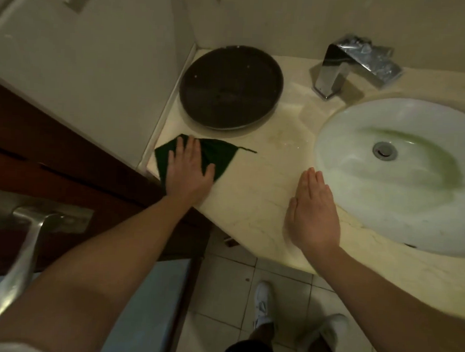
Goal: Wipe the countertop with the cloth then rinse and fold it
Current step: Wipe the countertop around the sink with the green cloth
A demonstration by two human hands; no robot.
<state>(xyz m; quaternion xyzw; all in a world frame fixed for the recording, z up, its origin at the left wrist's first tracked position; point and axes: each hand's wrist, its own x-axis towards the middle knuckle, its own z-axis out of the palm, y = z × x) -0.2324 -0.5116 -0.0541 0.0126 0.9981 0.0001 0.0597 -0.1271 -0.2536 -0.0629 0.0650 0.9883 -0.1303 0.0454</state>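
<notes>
A dark green cloth (221,155) lies folded into a rough triangle on the cream marble countertop (260,182), near its left end. My left hand (190,171) presses flat on the cloth with fingers spread, covering its middle. My right hand (314,212) rests flat on the bare counter beside the sink, fingers together, holding nothing. The white oval sink (403,184) sits to the right, with a greenish tint of water around its drain (385,150). A chrome faucet (347,66) stands behind the sink.
A round dark tray (230,87) sits at the counter's back left corner, just behind the cloth. A wooden door with a metal lever handle (23,248) is at the left. Tiled floor and my white shoes (265,304) are below the counter edge.
</notes>
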